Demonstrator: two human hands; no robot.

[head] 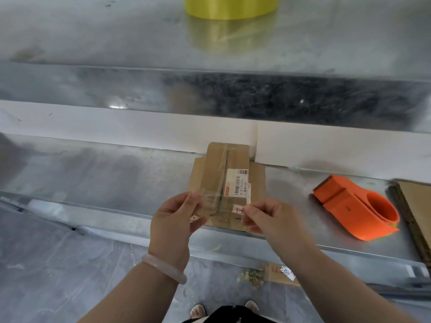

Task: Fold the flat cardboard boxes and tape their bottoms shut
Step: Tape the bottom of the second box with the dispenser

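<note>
Stretching a clear tape strip (217, 201) between them, the left hand (173, 220) and right hand (268, 217) each pinched 1 end in a narrow grip above the cardboard box (217, 180), which sat mid-way along the desk (105, 173), the orange dispenser (354, 206) at its 3 o'clock. Slack could let the strip curl, stick to itself or land off the seam.

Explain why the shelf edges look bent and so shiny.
Head view: the wide-angle lens bows the grey metal shelving; its sheen mirrors the yellow roll; the clear tape strip pinched by left hand and right hand shows only as glare over the brown cardboard box.
</note>
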